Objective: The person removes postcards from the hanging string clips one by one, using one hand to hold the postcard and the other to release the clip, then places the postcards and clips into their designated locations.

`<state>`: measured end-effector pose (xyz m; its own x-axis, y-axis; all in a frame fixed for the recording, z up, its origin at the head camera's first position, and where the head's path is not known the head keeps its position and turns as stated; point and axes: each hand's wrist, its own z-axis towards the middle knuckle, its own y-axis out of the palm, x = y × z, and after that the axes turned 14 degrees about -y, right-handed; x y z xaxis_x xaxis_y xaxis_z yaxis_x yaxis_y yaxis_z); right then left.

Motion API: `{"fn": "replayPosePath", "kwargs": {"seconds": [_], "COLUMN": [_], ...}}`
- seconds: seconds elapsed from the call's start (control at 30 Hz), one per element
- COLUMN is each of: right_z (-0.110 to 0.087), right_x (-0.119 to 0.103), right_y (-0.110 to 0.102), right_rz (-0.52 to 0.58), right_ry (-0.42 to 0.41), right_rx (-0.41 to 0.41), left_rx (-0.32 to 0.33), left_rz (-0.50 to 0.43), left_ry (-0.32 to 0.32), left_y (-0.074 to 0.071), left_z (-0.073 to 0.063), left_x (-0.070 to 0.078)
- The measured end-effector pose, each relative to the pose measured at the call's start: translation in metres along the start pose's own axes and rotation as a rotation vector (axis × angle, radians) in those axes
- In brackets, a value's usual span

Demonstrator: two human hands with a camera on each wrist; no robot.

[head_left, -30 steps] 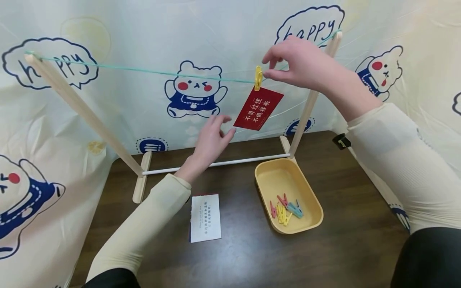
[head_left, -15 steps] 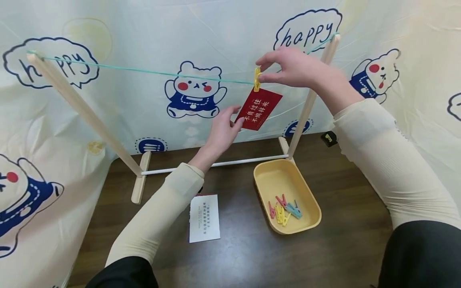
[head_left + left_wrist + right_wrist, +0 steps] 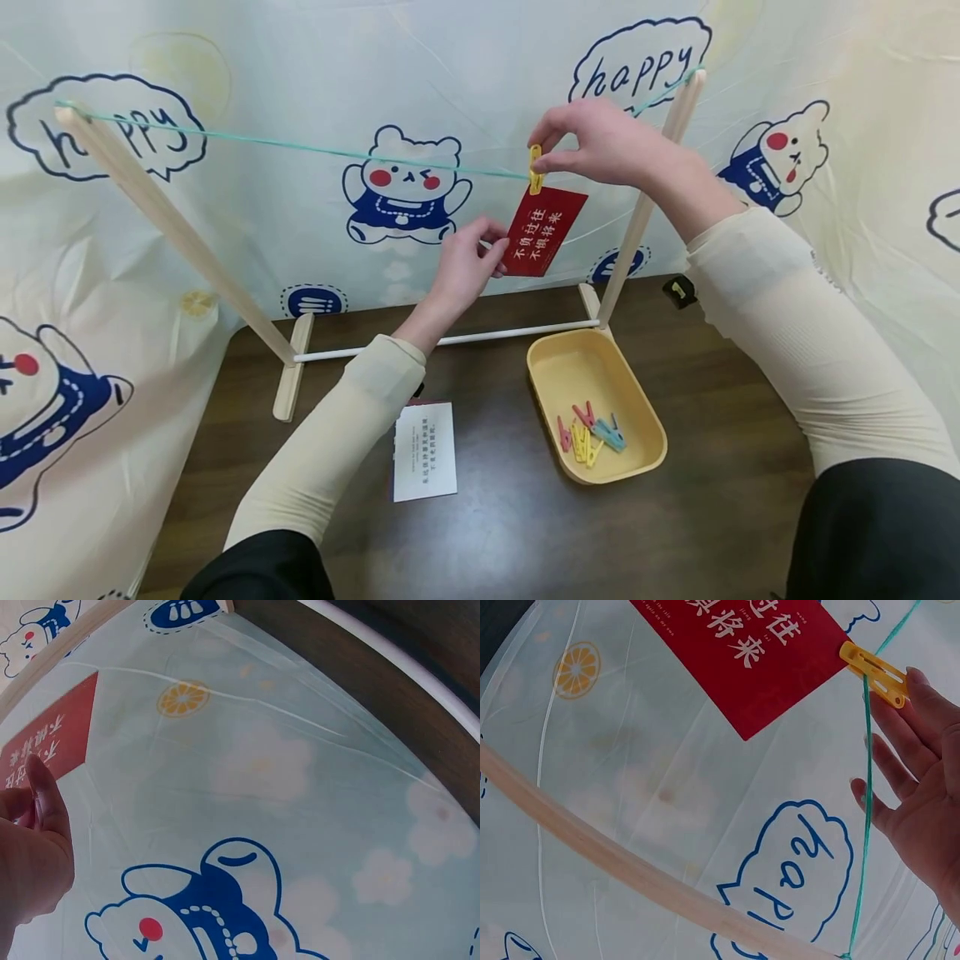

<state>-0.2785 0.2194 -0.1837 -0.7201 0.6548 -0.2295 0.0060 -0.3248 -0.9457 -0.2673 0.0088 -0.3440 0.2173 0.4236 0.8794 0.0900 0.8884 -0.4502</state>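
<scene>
A red card [image 3: 553, 232] with white characters hangs from the green string [image 3: 300, 147], its top held by a yellow clothespin [image 3: 536, 182]. My right hand [image 3: 609, 143] pinches the upper end of that clothespin between thumb and index finger. In the right wrist view the clothespin [image 3: 870, 671] bites the card's edge and crosses the string, while the other fingers lie relaxed behind. My left hand [image 3: 467, 262] pinches the lower left edge of the card. The left wrist view shows the left thumb [image 3: 48, 796] over the card's printed face.
Two wooden posts [image 3: 180, 237] carry the string, joined low down by a white rod [image 3: 517, 333]. On the dark table stand a yellow tray [image 3: 633, 400] with several coloured clothespins [image 3: 585, 433] and a white printed card [image 3: 424, 454]. A small black object [image 3: 679, 292] lies right.
My left hand has moved up and right from beside the card to its edge and pinches it. My right hand has closed from beside the clothespin onto its upper end.
</scene>
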Motion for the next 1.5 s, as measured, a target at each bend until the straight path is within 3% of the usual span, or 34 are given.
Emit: {"fn": "replayPosePath", "kwargs": {"seconds": [0.37,0.83,1.3,1.5], "right_z": [-0.002,-0.010,-0.013,-0.016], "right_x": [0.002,0.001,-0.005,-0.005], "right_y": [0.001,-0.003,-0.015,-0.021], "right_rz": [-0.015,-0.092,-0.111,-0.120], "right_ry": [-0.048,-0.103,-0.067,-0.100], "right_rx": [0.003,0.205,0.307,0.351], "left_rx": [-0.002,-0.006,-0.008,-0.007], "left_rz": [-0.011,0.033,0.033,0.036], "left_ry": [-0.017,-0.008,-0.023,-0.043], "left_y": [-0.004,-0.009,-0.008,-0.010], "left_z": [-0.004,-0.008,-0.015,-0.020], "left_x": [0.000,-0.002,-0.008,-0.014]}}
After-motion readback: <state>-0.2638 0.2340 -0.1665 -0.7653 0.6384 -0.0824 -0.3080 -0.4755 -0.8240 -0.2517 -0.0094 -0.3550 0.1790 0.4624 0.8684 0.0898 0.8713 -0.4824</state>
